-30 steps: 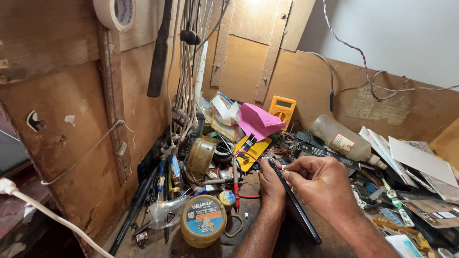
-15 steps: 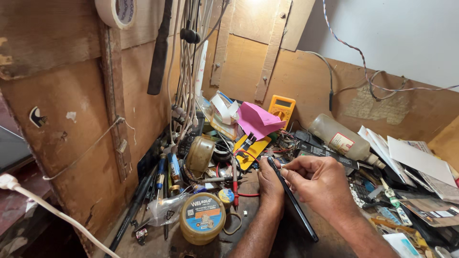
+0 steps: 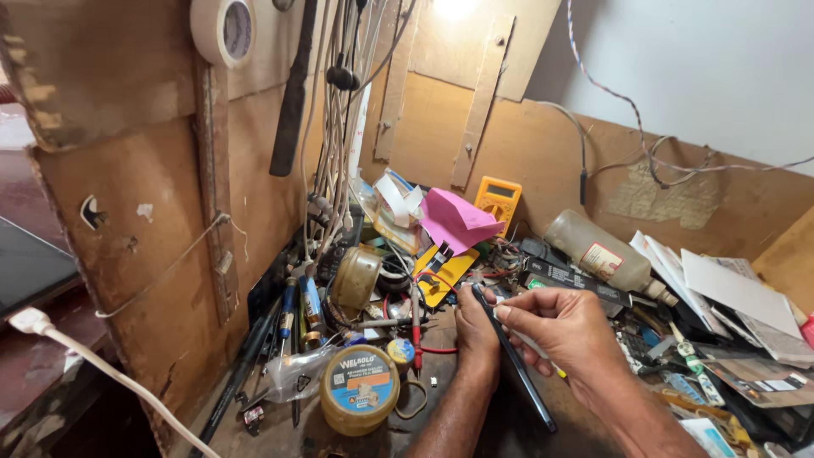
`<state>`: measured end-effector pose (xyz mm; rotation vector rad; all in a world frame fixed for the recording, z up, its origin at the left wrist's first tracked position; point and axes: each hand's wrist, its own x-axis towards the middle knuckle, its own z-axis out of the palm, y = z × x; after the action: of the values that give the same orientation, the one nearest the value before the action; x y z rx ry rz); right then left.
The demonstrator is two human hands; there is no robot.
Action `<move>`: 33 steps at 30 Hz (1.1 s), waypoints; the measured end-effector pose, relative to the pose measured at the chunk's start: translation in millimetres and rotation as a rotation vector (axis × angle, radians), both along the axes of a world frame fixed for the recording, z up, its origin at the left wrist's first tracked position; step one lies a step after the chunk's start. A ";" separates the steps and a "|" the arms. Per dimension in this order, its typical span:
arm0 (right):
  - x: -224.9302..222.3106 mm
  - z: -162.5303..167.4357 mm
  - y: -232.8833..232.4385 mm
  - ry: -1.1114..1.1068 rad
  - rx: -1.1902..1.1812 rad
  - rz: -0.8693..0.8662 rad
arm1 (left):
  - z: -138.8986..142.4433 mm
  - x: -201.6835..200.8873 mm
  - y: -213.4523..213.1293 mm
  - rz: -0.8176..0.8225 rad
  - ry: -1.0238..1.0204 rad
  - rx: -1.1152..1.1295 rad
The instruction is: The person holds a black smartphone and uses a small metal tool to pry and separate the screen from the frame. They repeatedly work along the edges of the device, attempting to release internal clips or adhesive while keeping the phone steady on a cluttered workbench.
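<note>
Black and slim, a phone-like slab (image 3: 513, 360) stands on its long edge on the bench (image 3: 441, 399), just right of the round solder tin (image 3: 359, 389) with the blue label, with the left hand (image 3: 476, 326) closed around its far end and the right hand (image 3: 566, 332) pinching a thin pale tool (image 3: 532, 346) against its near face. Judged from this grip, the work goes best if the left hand keeps the slab steady and upright while the right works the tip gently along the edge, clear of the red wires (image 3: 428, 348) lying between slab and tin. Behind the tin, a yellow multimeter (image 3: 498, 199), a pink paper (image 3: 456, 220) and a brownish bottle (image 3: 598, 253) crowd the back.
</note>
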<state>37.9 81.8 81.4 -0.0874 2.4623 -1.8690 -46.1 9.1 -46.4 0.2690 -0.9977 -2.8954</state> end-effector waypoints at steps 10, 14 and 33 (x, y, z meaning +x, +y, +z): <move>1.5 8.0 -0.2 0.093 0.221 0.012 | -3.8 -4.1 -1.4 -0.003 0.029 0.009; 2.9 16.3 -1.6 0.114 0.348 0.035 | -6.6 -4.0 -0.4 0.001 0.018 -0.016; 15.7 16.7 -4.8 0.124 0.377 -0.009 | -8.8 -3.7 1.6 0.003 -0.037 -0.017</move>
<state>53.6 76.9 98.1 -0.1807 2.8533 -1.4080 -49.8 10.7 -55.2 0.3243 -1.0263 -2.8874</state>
